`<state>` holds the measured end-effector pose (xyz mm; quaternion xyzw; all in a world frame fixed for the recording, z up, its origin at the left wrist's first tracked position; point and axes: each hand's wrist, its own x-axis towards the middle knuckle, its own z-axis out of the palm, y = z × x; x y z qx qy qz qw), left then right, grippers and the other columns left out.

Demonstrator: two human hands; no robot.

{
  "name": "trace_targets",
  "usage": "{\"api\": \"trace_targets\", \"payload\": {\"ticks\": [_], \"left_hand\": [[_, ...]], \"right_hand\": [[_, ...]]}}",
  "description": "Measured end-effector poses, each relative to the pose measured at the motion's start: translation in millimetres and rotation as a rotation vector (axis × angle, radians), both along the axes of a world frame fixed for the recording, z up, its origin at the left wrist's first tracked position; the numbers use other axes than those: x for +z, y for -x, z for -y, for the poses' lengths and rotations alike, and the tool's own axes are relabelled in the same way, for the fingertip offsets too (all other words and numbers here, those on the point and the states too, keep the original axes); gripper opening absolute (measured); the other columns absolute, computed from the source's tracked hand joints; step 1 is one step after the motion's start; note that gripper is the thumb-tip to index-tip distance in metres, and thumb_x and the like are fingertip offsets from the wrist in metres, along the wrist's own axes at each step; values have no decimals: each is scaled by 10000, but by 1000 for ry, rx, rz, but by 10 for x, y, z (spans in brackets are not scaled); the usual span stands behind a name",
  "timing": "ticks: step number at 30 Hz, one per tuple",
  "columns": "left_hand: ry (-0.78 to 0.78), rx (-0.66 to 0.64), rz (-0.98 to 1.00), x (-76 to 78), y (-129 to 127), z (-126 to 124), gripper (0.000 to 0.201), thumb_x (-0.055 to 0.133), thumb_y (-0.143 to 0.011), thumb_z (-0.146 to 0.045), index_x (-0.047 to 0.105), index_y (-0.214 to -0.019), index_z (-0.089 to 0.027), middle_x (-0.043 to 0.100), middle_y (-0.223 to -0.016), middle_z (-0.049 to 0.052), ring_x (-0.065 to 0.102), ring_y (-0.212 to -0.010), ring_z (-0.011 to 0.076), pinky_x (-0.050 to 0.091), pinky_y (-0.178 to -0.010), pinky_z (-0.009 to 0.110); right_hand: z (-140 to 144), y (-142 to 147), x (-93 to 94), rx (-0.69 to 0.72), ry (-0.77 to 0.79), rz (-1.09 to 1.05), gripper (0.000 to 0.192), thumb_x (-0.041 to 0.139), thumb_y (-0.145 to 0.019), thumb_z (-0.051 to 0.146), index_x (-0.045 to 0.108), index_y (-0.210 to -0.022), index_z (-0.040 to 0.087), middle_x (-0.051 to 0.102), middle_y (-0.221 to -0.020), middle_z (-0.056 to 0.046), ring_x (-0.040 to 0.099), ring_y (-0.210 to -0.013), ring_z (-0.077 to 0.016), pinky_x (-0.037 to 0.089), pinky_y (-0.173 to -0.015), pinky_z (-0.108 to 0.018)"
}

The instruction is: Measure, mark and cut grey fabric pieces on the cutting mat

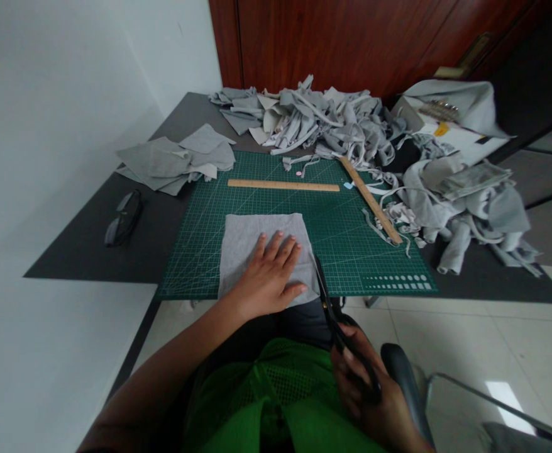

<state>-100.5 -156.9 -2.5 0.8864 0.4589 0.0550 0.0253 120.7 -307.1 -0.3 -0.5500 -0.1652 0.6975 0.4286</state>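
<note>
Fingers of the left hand press flat and spread on the grey fabric square at lower centre, while the right hand grips scissors whose blades run along the square's right edge, pointing up-frame.

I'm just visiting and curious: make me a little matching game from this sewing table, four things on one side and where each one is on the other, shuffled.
Things:
1. left hand
2. scissors
3. black case
4. heap of grey scraps

Places:
A. on the dark table left of the green cutting mat
B. at the far end of the table, by the wooden wall
C. flat on the grey cloth square
D. in the right hand, blades at the cloth's right edge

Pairs: 1-C, 2-D, 3-A, 4-B
</note>
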Motion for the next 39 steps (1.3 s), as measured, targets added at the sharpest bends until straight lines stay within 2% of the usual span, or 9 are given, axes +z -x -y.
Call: {"api": "trace_targets", "payload": {"ticks": [3, 8, 13, 26, 31, 39], "left_hand": [[3, 3, -9, -11, -4, -1, 853, 408, -1053, -667, 293, -1663, -83, 243, -1754, 168, 96, -1648, 387, 23, -1327, 614], [-13, 2, -9, -28, 0, 2, 858, 385, -1059, -670, 293, -1658, -64, 242, -1750, 184, 91, -1648, 384, 20, -1328, 611], [-23, 12, -6, -33, 9, 8, 902, 393, -1052, -678, 250, -1663, -31, 213, -1748, 218, 86, -1649, 381, 23, -1331, 604], [-3, 14, -15, -22, -9, 8, 908, 398, -1051, -681, 248, -1661, -25, 191, -1753, 219, 73, -1648, 385, 5, -1328, 605], [-9, 17, -2, -34, -5, 8, 901, 400, -1045, -689, 247, -1669, -57, 220, -1752, 200, 86, -1649, 379, 12, -1326, 611], [-13, 16, 11, -43, 1, 16, 888, 390, -1050, -678, 239, -1674, -65, 228, -1750, 197, 74, -1652, 369, 10, -1328, 607]], "right_hand": [[-64, -1, 13, -6, -13, 6, 601, 877, -766, 562, 589, -1212, 279, 498, -697, 82, 300, -466, -48, 230, -403, -153], [-246, 45, 84, 89, -57, 79, 616, 890, -732, 597, 592, -1164, 275, 503, -698, 89, 304, -456, -53, 246, -387, -167], [-353, 100, 147, 122, -99, 135, 624, 873, -757, 610, 581, -1203, 284, 518, -717, 91, 336, -455, -59, 267, -367, -168], [-333, 141, 98, 154, -102, 179, 756, 859, -739, 655, 506, -1297, 287, 510, -660, 113, 358, -431, -67, 291, -356, -162], [-324, 148, 77, 132, -106, 156, 693, 855, -767, 620, 530, -1288, 298, 548, -724, 92, 401, -446, -64, 297, -351, -152], [-316, 164, 91, 135, -117, 165, 666, 861, -757, 628, 565, -1253, 296, 530, -693, 92, 394, -435, -67, 316, -341, -159]]}}
